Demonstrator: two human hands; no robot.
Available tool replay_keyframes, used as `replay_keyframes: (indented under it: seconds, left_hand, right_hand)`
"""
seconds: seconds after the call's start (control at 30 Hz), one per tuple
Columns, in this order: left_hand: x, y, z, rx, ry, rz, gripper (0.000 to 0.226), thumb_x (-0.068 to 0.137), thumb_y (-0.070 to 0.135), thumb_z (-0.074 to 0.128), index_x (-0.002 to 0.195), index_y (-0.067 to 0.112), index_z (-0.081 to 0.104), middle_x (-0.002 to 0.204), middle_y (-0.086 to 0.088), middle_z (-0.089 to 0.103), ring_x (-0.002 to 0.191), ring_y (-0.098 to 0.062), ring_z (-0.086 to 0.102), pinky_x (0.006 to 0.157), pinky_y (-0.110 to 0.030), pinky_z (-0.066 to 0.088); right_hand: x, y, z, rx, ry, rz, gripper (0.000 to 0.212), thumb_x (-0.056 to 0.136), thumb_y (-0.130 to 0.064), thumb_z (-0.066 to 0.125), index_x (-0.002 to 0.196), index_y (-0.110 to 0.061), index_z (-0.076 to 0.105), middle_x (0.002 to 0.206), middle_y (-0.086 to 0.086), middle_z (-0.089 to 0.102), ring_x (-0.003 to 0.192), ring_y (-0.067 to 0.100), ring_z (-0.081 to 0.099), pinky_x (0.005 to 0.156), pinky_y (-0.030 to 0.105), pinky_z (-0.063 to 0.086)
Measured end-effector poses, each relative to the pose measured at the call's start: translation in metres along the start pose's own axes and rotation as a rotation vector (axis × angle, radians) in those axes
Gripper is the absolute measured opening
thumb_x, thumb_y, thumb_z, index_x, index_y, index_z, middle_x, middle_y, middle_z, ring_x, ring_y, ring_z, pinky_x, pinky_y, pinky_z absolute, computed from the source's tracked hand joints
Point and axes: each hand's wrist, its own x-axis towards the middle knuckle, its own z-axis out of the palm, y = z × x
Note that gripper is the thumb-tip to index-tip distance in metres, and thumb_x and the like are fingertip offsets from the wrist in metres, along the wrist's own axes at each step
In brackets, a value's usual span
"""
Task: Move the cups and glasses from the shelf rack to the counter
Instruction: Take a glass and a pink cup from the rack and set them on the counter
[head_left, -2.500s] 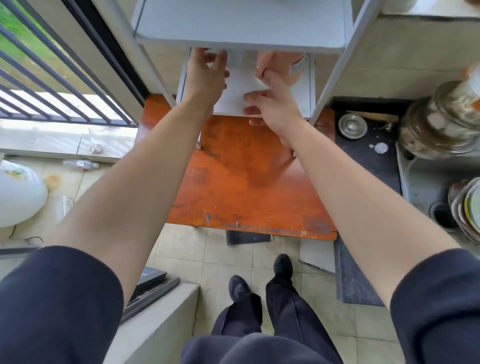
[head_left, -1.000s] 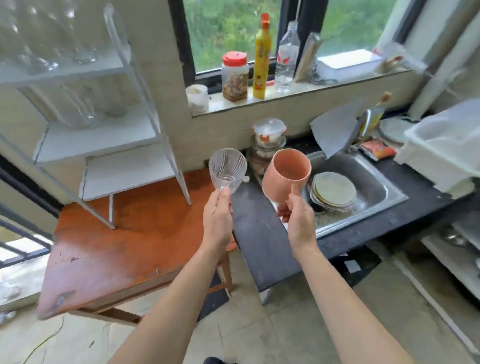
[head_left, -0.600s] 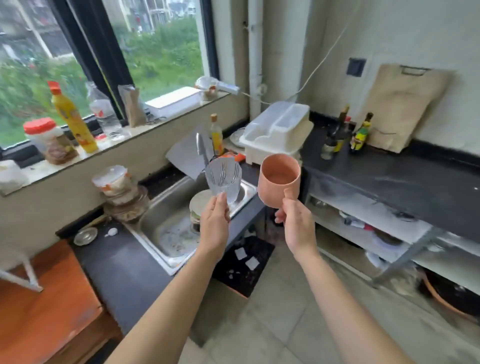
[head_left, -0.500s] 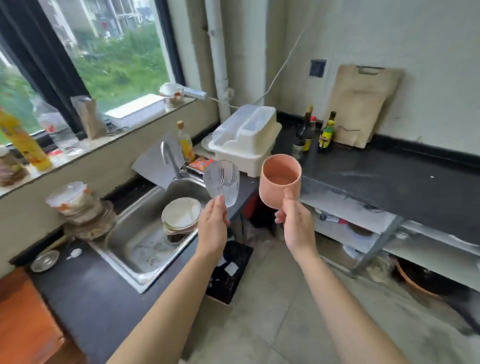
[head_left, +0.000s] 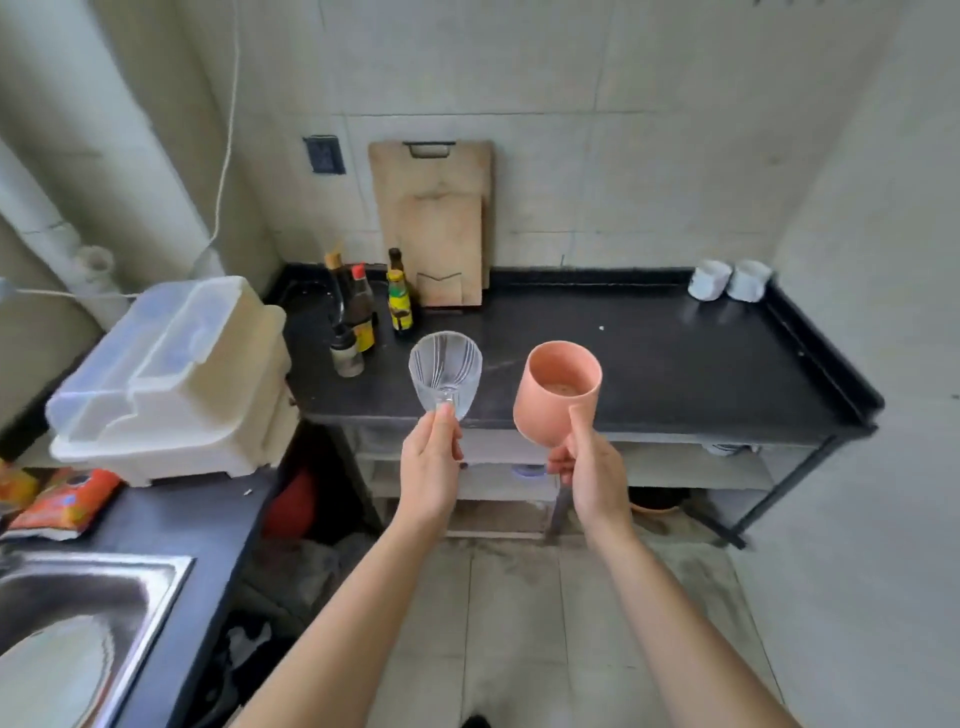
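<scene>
My left hand (head_left: 430, 467) grips a clear ribbed glass (head_left: 445, 370) by its base, upright. In my right hand (head_left: 589, 470) is a salmon-pink cup (head_left: 557, 391), held by its lower part, mouth up. Both hang in the air just in front of the near edge of the black counter (head_left: 649, 358). Two white cups (head_left: 730, 280) lie on their sides at the counter's far right corner. The shelf rack is out of view.
Sauce bottles (head_left: 363, 306) cluster at the counter's left end, with wooden cutting boards (head_left: 434, 218) leaning on the wall behind. A white lidded plastic bin (head_left: 171, 374) sits on the left counter, a steel sink (head_left: 78, 623) at bottom left. Shelves run under the counter.
I have turned right, away from the rack, past the window and sink, and now face the black counter. The glass and the pink cup stay in my hands throughout.
</scene>
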Motion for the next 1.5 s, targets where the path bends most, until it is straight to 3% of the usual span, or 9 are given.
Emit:
replay_keyframes:
  seconds: [0.13, 0.27, 0.37, 0.57, 0.7, 0.93, 1.07, 1.3, 1.5]
  left_hand:
    - [0.062, 0.010, 0.079, 0.012, -0.193, -0.010, 0.043, 0.105, 0.034, 0.042, 0.067, 0.013, 0.043, 0.060, 0.006, 0.040, 0.057, -0.008, 0.037, 0.055, -0.018, 0.033]
    - [0.097, 0.020, 0.158, 0.041, -0.353, -0.023, 0.045, 0.103, 0.040, 0.041, 0.070, 0.011, 0.049, 0.058, 0.006, 0.044, 0.052, -0.004, 0.038, 0.050, -0.013, 0.033]
    - [0.113, 0.019, 0.218, 0.063, -0.472, -0.031, 0.046, 0.104, 0.042, 0.039, 0.074, 0.009, 0.052, 0.062, 0.001, 0.046, 0.055, -0.005, 0.040, 0.056, -0.018, 0.036]
    - [0.137, 0.000, 0.323, 0.088, -0.548, -0.065, 0.044, 0.105, 0.039, 0.039, 0.074, 0.009, 0.052, 0.060, 0.004, 0.047, 0.055, -0.005, 0.040, 0.061, -0.024, 0.037]
    - [0.162, -0.005, 0.400, 0.120, -0.523, -0.098, 0.044, 0.105, 0.038, 0.039, 0.075, 0.010, 0.053, 0.066, -0.002, 0.051, 0.066, -0.012, 0.045, 0.071, -0.028, 0.040]
    - [0.229, 0.001, 0.493, 0.175, -0.410, -0.113, 0.044, 0.105, 0.039, 0.038, 0.082, 0.007, 0.057, 0.073, -0.007, 0.058, 0.073, -0.017, 0.053, 0.080, -0.035, 0.048]
    - [0.269, -0.006, 0.512, 0.240, -0.339, -0.096, 0.045, 0.105, 0.041, 0.036, 0.078, 0.011, 0.057, 0.078, -0.008, 0.061, 0.072, -0.013, 0.054, 0.070, -0.023, 0.042]
    - [0.356, -0.032, 0.536, 0.250, -0.274, -0.103, 0.047, 0.105, 0.040, 0.035, 0.076, 0.009, 0.053, 0.077, -0.007, 0.057, 0.069, -0.013, 0.050, 0.069, -0.025, 0.043]
    - [0.428, -0.074, 0.558, 0.259, -0.293, -0.178, 0.046, 0.105, 0.041, 0.035, 0.078, 0.010, 0.055, 0.079, -0.008, 0.058, 0.072, -0.015, 0.053, 0.070, -0.028, 0.045]
  right_hand:
    - [0.058, -0.020, -0.043, -0.030, 0.176, 0.000, 0.060, 0.098, -0.063, 0.046, 0.070, -0.012, 0.060, 0.071, 0.003, 0.068, 0.064, 0.012, 0.064, 0.066, 0.029, 0.045]
    - [0.096, -0.032, -0.097, -0.048, 0.318, -0.028, 0.060, 0.098, -0.064, 0.044, 0.074, -0.013, 0.065, 0.071, 0.000, 0.069, 0.067, 0.010, 0.065, 0.069, 0.030, 0.045]
    - [0.125, -0.031, -0.138, -0.041, 0.418, -0.018, 0.062, 0.096, -0.069, 0.043, 0.075, -0.015, 0.067, 0.071, 0.001, 0.071, 0.069, 0.011, 0.067, 0.071, 0.031, 0.047]
    - [0.201, -0.014, -0.204, 0.030, 0.488, 0.019, 0.066, 0.096, -0.068, 0.043, 0.079, -0.009, 0.067, 0.070, 0.000, 0.069, 0.059, 0.002, 0.063, 0.070, 0.029, 0.045]
    - [0.273, -0.011, -0.251, 0.014, 0.441, 0.047, 0.067, 0.096, -0.070, 0.040, 0.079, -0.011, 0.069, 0.066, -0.004, 0.069, 0.064, 0.006, 0.065, 0.074, 0.030, 0.048]
    - [0.393, -0.037, -0.301, -0.091, 0.263, 0.069, 0.068, 0.098, -0.069, 0.032, 0.081, -0.015, 0.069, 0.079, 0.001, 0.071, 0.082, 0.015, 0.068, 0.078, 0.030, 0.047]
    - [0.451, -0.047, -0.299, -0.120, 0.188, 0.085, 0.067, 0.098, -0.068, 0.031, 0.086, -0.015, 0.069, 0.082, 0.002, 0.072, 0.084, 0.015, 0.068, 0.083, 0.031, 0.050]
    - [0.551, -0.046, -0.273, -0.166, 0.094, 0.131, 0.067, 0.094, -0.074, 0.028, 0.090, -0.020, 0.069, 0.080, -0.005, 0.073, 0.076, 0.009, 0.067, 0.072, 0.022, 0.045]
    - [0.625, -0.027, -0.249, -0.235, 0.058, 0.211, 0.066, 0.095, -0.073, 0.028, 0.093, -0.022, 0.071, 0.082, -0.008, 0.075, 0.078, 0.004, 0.071, 0.071, 0.019, 0.047]
